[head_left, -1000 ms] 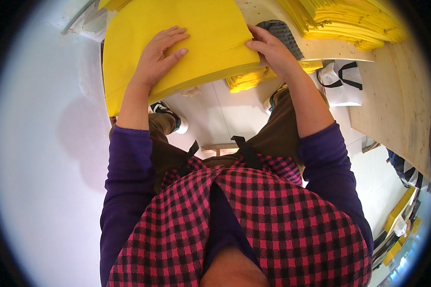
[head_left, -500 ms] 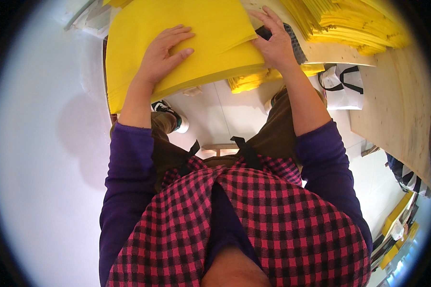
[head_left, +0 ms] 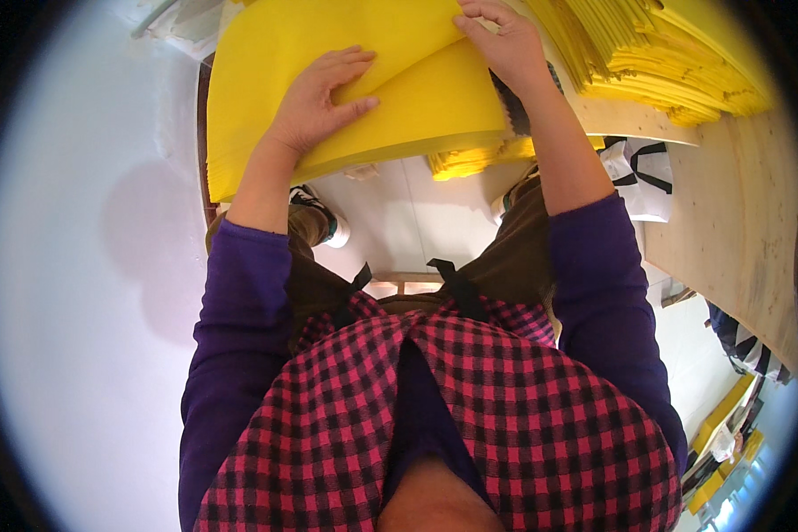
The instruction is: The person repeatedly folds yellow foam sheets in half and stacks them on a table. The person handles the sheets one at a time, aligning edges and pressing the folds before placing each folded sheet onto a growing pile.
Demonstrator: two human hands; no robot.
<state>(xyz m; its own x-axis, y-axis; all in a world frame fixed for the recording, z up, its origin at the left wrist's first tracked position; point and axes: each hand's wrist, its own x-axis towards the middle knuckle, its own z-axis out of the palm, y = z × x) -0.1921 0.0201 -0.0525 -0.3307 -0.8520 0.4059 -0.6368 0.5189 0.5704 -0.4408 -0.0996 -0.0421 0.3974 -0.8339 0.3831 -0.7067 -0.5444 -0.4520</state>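
A thick stack of yellow cloth-like sheets (head_left: 434,111) lies in front of me at the top of the view. My left hand (head_left: 324,105) rests flat on it, thumb spread from the fingers. With thumb and fingertips, my right hand (head_left: 504,40) pinches the right-hand edge of the top yellow sheet (head_left: 363,22), which is raised so that a slanting fold line shows across the stack. The far part of the stack is cut off by the picture's upper edge. Something dark (head_left: 512,105) shows beside the stack under my right wrist.
More folded yellow pieces (head_left: 629,62) are piled on a wooden table (head_left: 727,213) at the right. Below it stands a white bag with black handles (head_left: 643,177). Other yellow pieces (head_left: 470,160) hang lower, behind the stack's near edge. A pale wall (head_left: 80,266) is at my left.
My right hand has moved up and away along the stack's right side, lifting the top sheet's edge. My left hand has shifted slightly right, still flat on the sheets.
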